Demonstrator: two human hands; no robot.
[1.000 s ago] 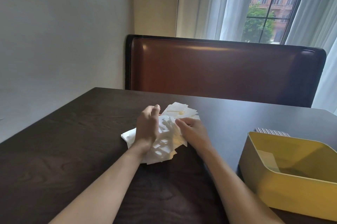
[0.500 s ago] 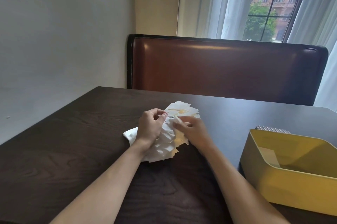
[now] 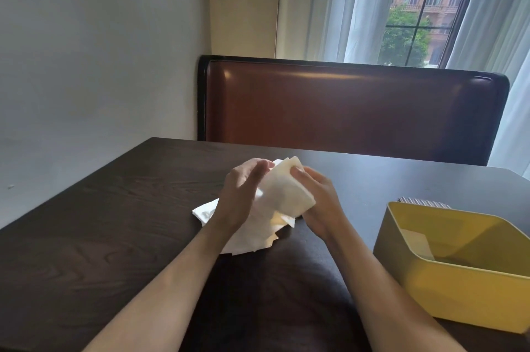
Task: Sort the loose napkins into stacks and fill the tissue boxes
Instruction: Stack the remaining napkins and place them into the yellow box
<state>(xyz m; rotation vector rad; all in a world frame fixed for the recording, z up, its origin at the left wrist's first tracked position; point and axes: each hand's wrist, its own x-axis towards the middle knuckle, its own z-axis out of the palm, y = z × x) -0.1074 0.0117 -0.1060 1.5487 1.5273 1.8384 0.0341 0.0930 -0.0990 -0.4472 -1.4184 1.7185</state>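
Note:
A small stack of white napkins [image 3: 286, 188] is lifted and tilted above the dark table [image 3: 114, 222]. My right hand [image 3: 318, 199] grips its right edge, thumb on top. My left hand [image 3: 243, 194] rests against the stack's left side with fingers fairly straight. Beneath both hands lies a loose pile of white napkins [image 3: 252, 234], spread flat on the table. An open yellow tissue box [image 3: 459, 288] stands at the right; its inside looks bare apart from a pale patch on the inner wall.
A striped object [image 3: 421, 202] peeks out behind the yellow box. A brown leather bench back [image 3: 350, 111] runs along the table's far edge. The grey wall is at the left, a curtained window at the back right.
Both hands rose from the pile, lifting a gathered stack of napkins off it and squaring it between them. The rest of the pile stayed on the table.

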